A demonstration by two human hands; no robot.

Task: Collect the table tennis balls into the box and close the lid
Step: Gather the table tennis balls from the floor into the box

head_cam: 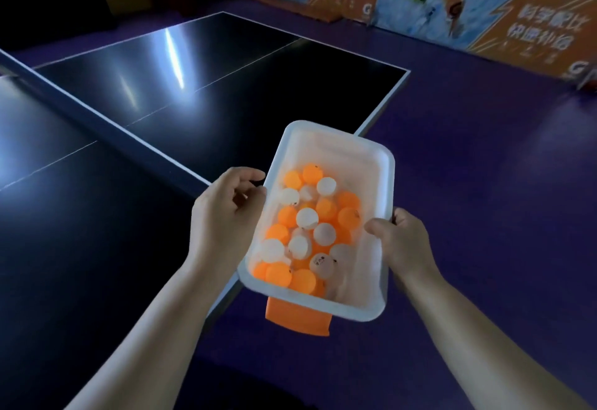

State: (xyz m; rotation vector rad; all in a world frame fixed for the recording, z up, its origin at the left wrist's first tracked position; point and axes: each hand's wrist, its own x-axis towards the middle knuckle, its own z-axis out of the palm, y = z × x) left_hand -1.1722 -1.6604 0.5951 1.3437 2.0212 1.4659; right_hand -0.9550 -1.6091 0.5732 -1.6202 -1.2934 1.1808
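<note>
Table [129, 93]: dark, lay left of the box.
Left hand [232, 206]: fingers curled against the box's left wall, holding it.
Box [336, 148]: clear, open-topped, held over the table's edge.
Balls [307, 219]: orange and white, piled in the box's near half.
Lid [297, 316]: orange, stuck out beneath the box's near end.
Right hand [400, 241]: thumb over the right rim, fingers gripping the box.

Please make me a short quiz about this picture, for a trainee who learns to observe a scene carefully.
1. True or false: the box has its lid on.
2. Which colours are the balls inside it? A: orange and white. B: only green. C: blue and yellow.
3. Fill in: the left hand and the right hand both hold the ____.
Key: 1 false; 2 A; 3 box.
</note>
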